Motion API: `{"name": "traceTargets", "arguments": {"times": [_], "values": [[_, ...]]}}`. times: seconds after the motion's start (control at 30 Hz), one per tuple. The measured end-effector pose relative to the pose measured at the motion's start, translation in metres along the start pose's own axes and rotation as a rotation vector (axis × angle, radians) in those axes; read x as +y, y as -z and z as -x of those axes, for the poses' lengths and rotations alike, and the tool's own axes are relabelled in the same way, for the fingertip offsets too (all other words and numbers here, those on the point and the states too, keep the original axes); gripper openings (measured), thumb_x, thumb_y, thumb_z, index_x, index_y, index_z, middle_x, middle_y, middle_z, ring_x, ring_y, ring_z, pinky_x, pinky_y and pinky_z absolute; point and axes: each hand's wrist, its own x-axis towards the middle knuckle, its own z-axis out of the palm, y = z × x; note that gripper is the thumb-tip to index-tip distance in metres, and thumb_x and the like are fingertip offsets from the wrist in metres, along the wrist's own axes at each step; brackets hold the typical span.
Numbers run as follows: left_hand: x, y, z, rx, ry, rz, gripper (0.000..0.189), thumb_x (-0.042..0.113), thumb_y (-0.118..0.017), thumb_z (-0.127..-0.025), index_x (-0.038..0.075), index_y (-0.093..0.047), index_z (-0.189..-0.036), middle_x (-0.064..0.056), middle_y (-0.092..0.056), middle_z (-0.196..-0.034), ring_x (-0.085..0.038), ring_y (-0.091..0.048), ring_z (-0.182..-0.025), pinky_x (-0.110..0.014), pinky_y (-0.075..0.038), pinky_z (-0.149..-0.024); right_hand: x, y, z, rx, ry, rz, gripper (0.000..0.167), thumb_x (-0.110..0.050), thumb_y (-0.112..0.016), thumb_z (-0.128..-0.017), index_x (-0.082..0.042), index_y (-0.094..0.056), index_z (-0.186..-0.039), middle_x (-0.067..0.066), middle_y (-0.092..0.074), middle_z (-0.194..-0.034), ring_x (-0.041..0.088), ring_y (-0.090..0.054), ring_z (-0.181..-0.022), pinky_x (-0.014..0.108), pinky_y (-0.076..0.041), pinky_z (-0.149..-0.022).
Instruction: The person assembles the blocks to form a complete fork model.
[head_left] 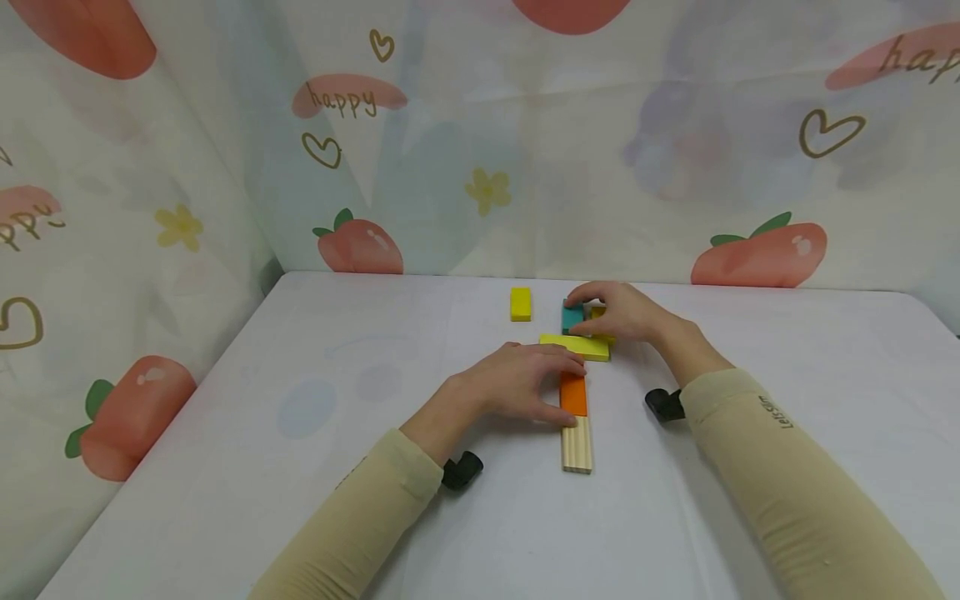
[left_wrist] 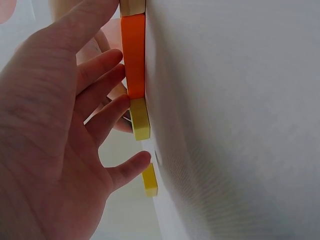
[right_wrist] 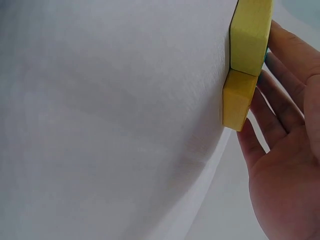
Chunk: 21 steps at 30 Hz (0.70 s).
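Orange block (head_left: 573, 396): flat on the white-covered table (head_left: 450, 533), partly under your left hand (head_left: 517, 382); take it as the landmark.
Left fingers: spread and only lightly bent, some tips along the orange block's side, your thumb at the wooden block.
Wooden block (head_left: 577, 450): end to end with the orange block, on the side nearer you.
Lime-yellow block (head_left: 588, 348): crosswise at the orange block's far end.
Teal block (head_left: 573, 315): beyond the orange block, past the lime-yellow one.
Right fingers: your right hand (head_left: 626, 312) seems to pinch the teal block between thumb and fingertip, though the contact is partly hidden.
Darker yellow block (right_wrist: 237, 102): beyond and right of the orange block, against the lime-yellow one.
Lone yellow block (head_left: 521, 305): beyond and left of the orange block, well apart.
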Motion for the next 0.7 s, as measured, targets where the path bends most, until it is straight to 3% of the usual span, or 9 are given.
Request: {"name": "traceTargets", "arguments": {"times": [0.7], "values": [[-0.0012, -0.0002, -0.0005, 0.001, -0.005, -0.013, 0.062, 0.055, -0.07, -0.09, 0.027, -0.057, -0.144, 0.013, -0.048, -0.149, 0.001, -0.036, -0.138, -0.042, -0.034, -0.109, 0.0035, 0.0022, -0.0003, 0.012, -0.003, 0.005, 0.042, -0.023, -0.072, -0.095, -0.007, -0.063, -0.133, 0.02, -0.05, -0.145, 0.044, -0.041, -0.133, 0.063, -0.031, -0.111]]}}
